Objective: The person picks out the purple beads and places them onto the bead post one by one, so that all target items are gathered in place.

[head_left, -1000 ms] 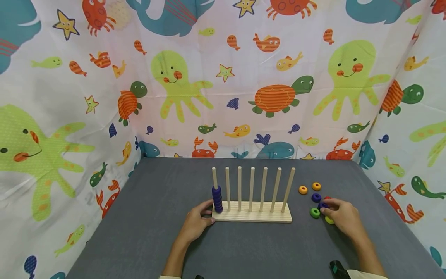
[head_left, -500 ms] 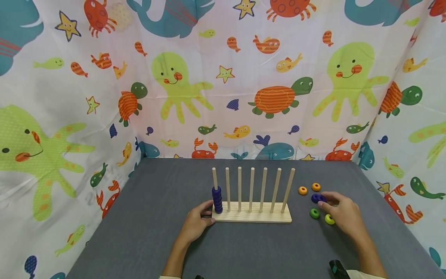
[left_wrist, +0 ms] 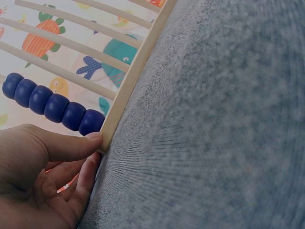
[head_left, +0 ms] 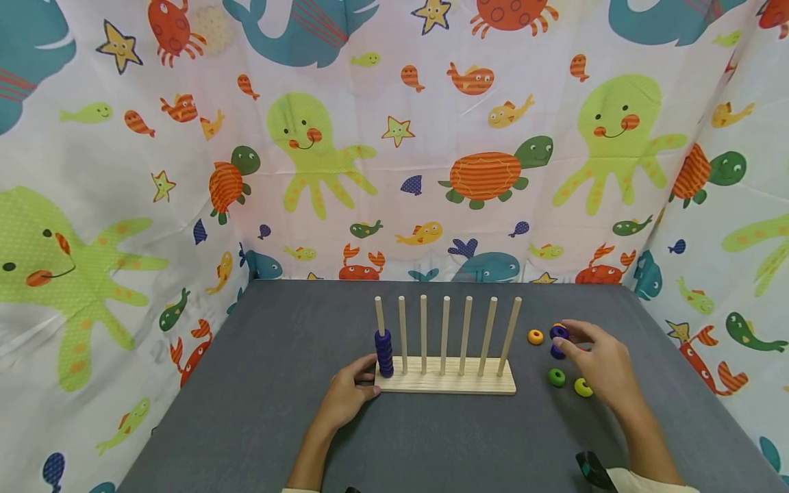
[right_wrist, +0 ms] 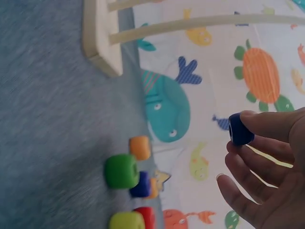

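A wooden peg rack point(head_left: 444, 385) with a row of upright pegs stands on the table. Its leftmost peg carries a stack of dark blue beads point(left_wrist: 56, 107); the other pegs are bare. My left hand point(head_left: 345, 394) grips the left end of the base, thumb on top near the lowest bead. Thumb and fingers of my right hand point(head_left: 607, 366) pinch one dark blue bead point(right_wrist: 241, 130), held raised above the table at the right. Beneath it lies another blue bead point(right_wrist: 140, 185), and an orange bead point(right_wrist: 153, 188) is partly hidden behind that.
More loose beads lie right of the rack: an orange one point(head_left: 535, 337), a green one point(head_left: 557, 376), a yellow-green one point(head_left: 583, 387) and a red one point(right_wrist: 147, 217). A curtain point(head_left: 394, 89) printed with sea animals hangs behind the grey table point(head_left: 296, 322).
My right hand has taken a blue bead from the loose group and lifted it, moving slightly away from me and left. My left hand has stayed on the rack.
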A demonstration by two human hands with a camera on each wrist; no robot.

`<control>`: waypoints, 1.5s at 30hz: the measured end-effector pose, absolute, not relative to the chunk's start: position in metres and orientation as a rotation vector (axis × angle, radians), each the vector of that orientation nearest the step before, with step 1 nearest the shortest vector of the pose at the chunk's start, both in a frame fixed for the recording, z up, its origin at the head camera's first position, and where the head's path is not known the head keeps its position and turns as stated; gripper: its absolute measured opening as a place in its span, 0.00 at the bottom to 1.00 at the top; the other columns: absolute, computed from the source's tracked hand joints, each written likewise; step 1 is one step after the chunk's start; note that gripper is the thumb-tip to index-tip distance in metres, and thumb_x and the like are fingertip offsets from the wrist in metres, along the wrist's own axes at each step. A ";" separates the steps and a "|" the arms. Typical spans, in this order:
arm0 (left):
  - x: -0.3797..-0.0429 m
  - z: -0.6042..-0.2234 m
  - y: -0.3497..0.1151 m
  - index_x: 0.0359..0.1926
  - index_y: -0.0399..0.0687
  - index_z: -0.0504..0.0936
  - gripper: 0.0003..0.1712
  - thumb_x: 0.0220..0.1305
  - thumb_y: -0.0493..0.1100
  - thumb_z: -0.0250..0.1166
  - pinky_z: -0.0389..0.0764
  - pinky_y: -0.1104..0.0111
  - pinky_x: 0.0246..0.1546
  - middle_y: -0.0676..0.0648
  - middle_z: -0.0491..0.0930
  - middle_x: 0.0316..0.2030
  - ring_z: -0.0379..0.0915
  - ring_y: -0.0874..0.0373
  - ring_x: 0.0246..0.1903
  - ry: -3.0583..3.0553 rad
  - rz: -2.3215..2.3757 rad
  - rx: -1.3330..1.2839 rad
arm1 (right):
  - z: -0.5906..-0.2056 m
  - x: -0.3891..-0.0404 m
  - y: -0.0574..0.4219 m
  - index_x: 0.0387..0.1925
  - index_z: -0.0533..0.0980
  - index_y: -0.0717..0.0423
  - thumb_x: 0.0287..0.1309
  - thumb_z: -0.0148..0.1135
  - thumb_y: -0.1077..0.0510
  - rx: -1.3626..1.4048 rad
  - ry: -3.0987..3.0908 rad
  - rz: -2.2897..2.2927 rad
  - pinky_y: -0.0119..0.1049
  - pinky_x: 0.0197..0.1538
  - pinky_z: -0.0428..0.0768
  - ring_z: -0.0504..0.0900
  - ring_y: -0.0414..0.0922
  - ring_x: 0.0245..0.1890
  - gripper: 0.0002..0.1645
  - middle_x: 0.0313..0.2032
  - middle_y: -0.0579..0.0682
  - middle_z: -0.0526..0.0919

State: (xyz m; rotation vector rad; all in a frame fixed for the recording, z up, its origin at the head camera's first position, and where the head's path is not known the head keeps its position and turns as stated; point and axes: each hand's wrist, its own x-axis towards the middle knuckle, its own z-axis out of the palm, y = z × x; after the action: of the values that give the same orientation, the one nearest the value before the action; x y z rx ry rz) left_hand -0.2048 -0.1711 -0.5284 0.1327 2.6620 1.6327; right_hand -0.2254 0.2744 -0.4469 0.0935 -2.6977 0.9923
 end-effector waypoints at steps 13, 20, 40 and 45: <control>-0.205 -0.528 -0.171 0.73 0.45 0.77 0.36 0.64 0.30 0.72 0.80 0.45 0.58 0.39 0.79 0.68 0.82 0.45 0.58 2.670 1.624 0.107 | -0.407 -0.224 0.249 0.64 0.80 0.61 0.73 0.68 0.49 0.215 -2.527 0.975 0.18 0.38 0.75 0.85 0.59 0.47 0.27 0.50 0.62 0.84; -0.205 -0.528 -0.172 0.73 0.45 0.77 0.36 0.64 0.30 0.72 0.80 0.45 0.58 0.39 0.80 0.67 0.82 0.45 0.58 2.662 1.631 0.115 | -0.391 -0.224 0.235 0.65 0.80 0.60 0.72 0.68 0.51 0.302 -2.449 0.975 0.10 0.45 0.68 0.84 0.55 0.48 0.26 0.49 0.58 0.85; -0.205 -0.527 -0.171 0.72 0.46 0.77 0.36 0.64 0.30 0.72 0.80 0.45 0.59 0.39 0.81 0.66 0.82 0.45 0.58 2.666 1.626 0.105 | -0.359 -0.223 0.195 0.63 0.81 0.61 0.68 0.72 0.61 0.501 -2.320 1.000 0.10 0.50 0.69 0.84 0.53 0.48 0.24 0.50 0.59 0.85; -0.205 -0.528 -0.171 0.72 0.46 0.77 0.36 0.63 0.30 0.72 0.80 0.45 0.59 0.39 0.80 0.66 0.82 0.45 0.58 2.666 1.624 0.100 | -0.355 -0.223 0.184 0.63 0.81 0.62 0.66 0.72 0.62 0.558 -2.301 1.005 0.11 0.51 0.70 0.84 0.53 0.48 0.24 0.50 0.58 0.86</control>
State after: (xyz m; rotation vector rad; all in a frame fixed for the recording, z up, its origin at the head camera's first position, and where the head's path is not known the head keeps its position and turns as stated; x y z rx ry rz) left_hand -0.2051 -0.1712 -0.5283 0.0998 2.6662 1.6241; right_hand -0.2229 0.1844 -0.3553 0.5577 -2.3013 1.0055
